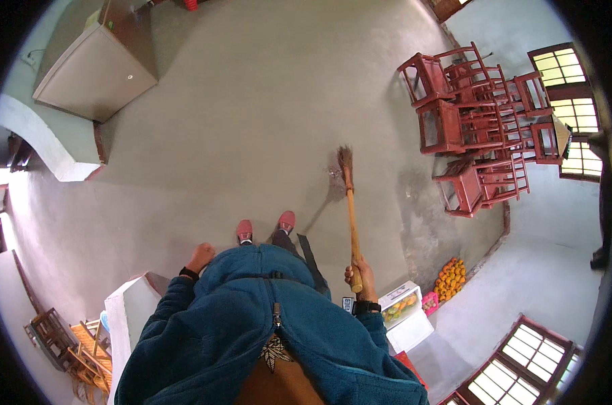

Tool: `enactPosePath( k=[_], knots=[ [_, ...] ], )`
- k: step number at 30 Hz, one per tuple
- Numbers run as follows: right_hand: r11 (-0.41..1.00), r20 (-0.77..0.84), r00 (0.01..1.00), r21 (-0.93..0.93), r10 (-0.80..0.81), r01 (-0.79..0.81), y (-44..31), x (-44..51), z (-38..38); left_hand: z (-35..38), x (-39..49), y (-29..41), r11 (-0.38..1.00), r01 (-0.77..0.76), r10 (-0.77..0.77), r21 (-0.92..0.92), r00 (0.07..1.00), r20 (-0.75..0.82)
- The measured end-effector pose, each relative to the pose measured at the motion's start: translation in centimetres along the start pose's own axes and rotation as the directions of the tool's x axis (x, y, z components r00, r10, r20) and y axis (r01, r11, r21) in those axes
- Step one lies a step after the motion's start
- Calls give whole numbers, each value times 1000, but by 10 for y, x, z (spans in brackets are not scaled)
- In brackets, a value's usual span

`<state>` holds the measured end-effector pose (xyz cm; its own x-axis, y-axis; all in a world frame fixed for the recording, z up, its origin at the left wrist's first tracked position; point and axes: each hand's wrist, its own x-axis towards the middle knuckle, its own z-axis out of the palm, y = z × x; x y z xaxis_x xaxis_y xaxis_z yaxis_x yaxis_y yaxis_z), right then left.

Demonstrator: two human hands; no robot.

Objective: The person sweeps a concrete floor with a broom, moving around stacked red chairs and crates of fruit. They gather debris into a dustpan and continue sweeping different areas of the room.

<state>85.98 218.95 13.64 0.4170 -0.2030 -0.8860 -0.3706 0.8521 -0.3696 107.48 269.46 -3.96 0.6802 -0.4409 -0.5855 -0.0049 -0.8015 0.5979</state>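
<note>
My right hand (362, 276) is closed around the wooden handle of a broom (353, 217), near the handle's end. The broom points away from me, and its brown bristle head rests on or just above the concrete floor (265, 126). Beside the bristles lies a small patch of debris (335, 174), partly in shadow. At the left side of my blue jacket, my left hand (201, 255) is curled with nothing visible in it. Its palm side is hidden.
Stacked red wooden chairs (445, 124) stand along the right wall. Nearer are a pile of orange fruit (450, 279), a pink basket (430, 302) and an open white foam box (401, 304). A cabinet (96, 71) stands far left; a low white wall end (129, 304) is near left.
</note>
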Motion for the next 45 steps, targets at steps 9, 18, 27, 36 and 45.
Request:
enactPosePath(
  k=[9,18,27,36,45],
  knots=[
    [724,-25,965,-667,-262,179,-38,112,18,-17,-37,8,960,250,-260,-129,963,-68],
    [399,-150,970,-915,-190,-63,-28,40,-41,10,-41,-27,984,-41,46,172,999,-21],
    [157,80,949,-979,-304,133,-22,-13,-22,27,-37,-16,997,72,-73,-20,995,-70],
    [-207,140,950,-975,-280,83,-56,68,-52,12,-35,22,943,291,-296,-163,955,-7],
    [-289,203,885,-954,-418,81,-81,3,-129,37,26,26,986,106,-111,129,993,32]
  ],
)
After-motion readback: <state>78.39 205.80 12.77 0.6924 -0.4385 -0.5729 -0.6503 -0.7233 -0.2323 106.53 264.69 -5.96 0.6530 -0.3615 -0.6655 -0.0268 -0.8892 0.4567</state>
